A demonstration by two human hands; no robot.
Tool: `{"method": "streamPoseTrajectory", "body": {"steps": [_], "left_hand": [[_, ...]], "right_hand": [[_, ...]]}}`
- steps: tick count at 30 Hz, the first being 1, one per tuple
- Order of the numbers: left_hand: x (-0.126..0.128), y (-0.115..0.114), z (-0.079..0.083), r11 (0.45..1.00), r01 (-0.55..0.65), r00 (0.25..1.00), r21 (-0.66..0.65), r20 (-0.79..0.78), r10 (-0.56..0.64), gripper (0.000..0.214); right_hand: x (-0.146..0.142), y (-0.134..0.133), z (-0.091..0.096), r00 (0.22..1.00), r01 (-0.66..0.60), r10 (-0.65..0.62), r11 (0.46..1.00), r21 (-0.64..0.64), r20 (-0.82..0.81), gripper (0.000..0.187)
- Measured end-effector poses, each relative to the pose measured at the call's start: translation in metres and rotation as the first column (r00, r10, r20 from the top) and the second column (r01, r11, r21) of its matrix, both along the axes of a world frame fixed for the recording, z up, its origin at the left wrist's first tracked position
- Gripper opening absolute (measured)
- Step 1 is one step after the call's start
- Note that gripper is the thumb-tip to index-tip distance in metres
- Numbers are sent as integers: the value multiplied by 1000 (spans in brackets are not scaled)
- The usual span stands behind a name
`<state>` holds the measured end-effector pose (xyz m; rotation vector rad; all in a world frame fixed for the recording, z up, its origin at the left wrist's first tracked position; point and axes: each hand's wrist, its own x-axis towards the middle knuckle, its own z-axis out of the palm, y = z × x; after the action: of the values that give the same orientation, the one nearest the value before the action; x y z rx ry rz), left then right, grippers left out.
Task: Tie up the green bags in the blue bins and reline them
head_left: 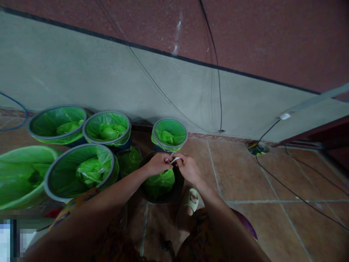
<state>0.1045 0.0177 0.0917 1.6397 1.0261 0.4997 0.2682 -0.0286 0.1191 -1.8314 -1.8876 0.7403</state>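
A dark round bin (pixel 181 185) stands on the floor right in front of my feet, with a bunched green plastic bag (pixel 159 185) inside it. Over its far rim my left hand (pixel 159 162) and my right hand (pixel 188 168) are close together, fingers pinched. Between them runs a thin white strip (pixel 175 160), gripped from both sides. Whether the strip is joined to the green bag cannot be seen. Just beyond my hands is a small grey-rimmed bin (pixel 169 149) with a green liner.
Several green-lined bins, including a grey-rimmed bin (pixel 47 182), stand at the left by the wall (pixel 109 72). Black cables (pixel 294 193) cross the tiled floor (pixel 245 174) at the right. A blue hose (pixel 26 112) curves at far left. My shoe (pixel 192 199) is beside the dark bin.
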Motion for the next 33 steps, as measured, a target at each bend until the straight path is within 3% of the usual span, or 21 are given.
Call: {"method": "streamPoseTrajectory", "body": {"steps": [4,8,10,13,16,20,25,29,31,33], "left_hand": [[-2,-2,2,962,73,981,262,-194,-21,24],[-4,-4,6,929,155,967,335,-242,-74,23],[-5,-5,7,916,210,961,342,-246,-128,26],[-7,-6,8,901,252,955,352,-243,-172,25],[-8,-7,8,909,220,955,354,-267,-127,23],[-6,-5,9,962,83,975,259,-219,-25,24],[-2,0,6,995,-88,994,-43,-70,85,24],[-3,-2,1,918,-224,948,-328,145,283,9],[-5,-2,1,895,-240,926,-377,187,327,13],[-7,-2,1,896,-230,931,-380,182,316,16]], "right_hand": [[-9,-6,1,999,-18,19,999,35,-38,32],[-11,-5,-4,986,73,-62,995,65,-157,60],[-11,-3,-9,960,43,-45,999,-13,-277,67],[-9,0,-19,906,-83,-20,972,-221,-424,60],[-6,4,-31,898,-72,-22,978,-196,-439,48],[-1,11,-34,871,40,-76,996,-85,-486,43],[1,12,-16,708,183,-248,969,-168,-661,32],[3,3,-6,730,-55,-176,948,-312,-661,23],[3,0,-10,769,-150,-137,911,-385,-624,18],[4,-1,-20,830,-158,-101,900,-405,-548,14]]}}
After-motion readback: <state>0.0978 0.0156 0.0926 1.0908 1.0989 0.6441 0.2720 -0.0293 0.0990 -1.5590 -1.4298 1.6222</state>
